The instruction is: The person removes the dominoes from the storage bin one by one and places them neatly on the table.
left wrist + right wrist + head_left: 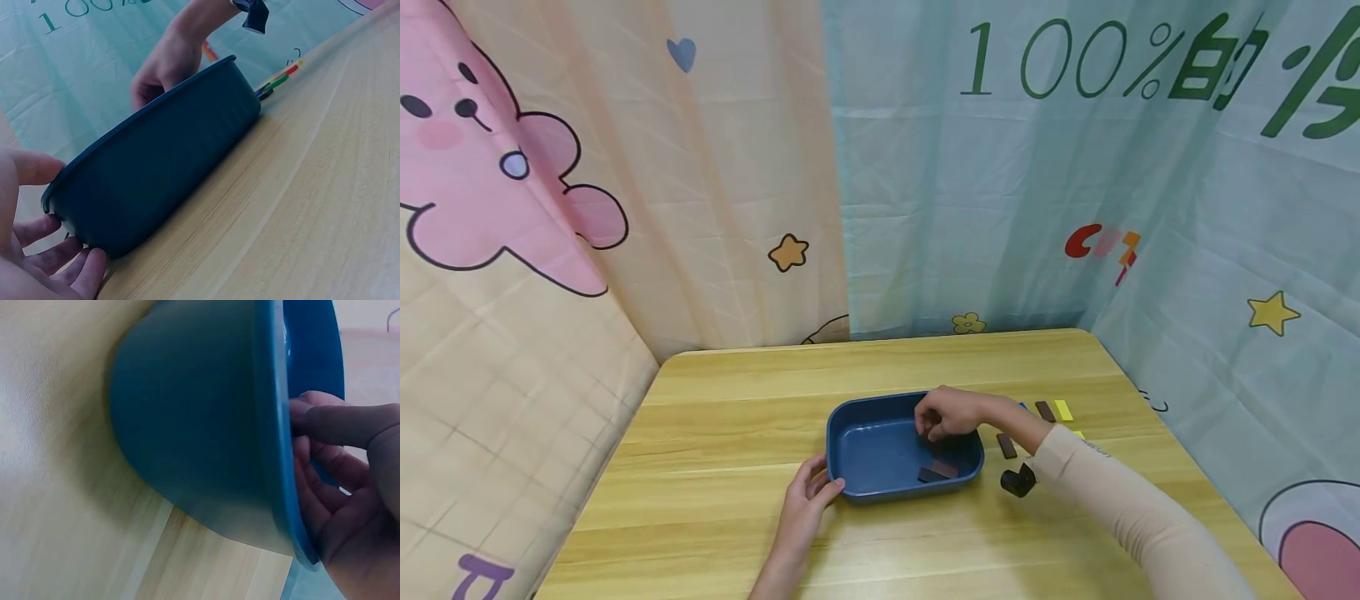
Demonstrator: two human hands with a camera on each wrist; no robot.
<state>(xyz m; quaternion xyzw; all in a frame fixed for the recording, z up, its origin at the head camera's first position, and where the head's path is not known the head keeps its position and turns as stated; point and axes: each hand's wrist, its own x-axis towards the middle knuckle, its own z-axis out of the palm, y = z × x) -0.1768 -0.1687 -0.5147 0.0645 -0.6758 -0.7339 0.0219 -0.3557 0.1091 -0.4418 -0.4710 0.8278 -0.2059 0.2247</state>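
A dark blue plastic tub (880,492) stands on the wooden table. My left hand (808,492) grips its near left corner, thumb at the rim and fingers (53,253) bent against the outer wall. My right hand (951,410) reaches over the far right rim, its fingers curled down inside. In the right wrist view, the thumb (340,422) and fingertips come close together behind the rim. Whether they pinch anything is hidden. A black flat piece (929,476) and a dark brown one (945,469) lie on the tub floor, near its front right.
Right of the tub lie brown pieces (1045,412), yellow pieces (1063,410) and a partly hidden blue one (1022,406). Another brown piece (1007,446) is close to the tub's right side. A black object (1018,481) shows beside the right forearm. Printed curtains (737,167) surround the table.
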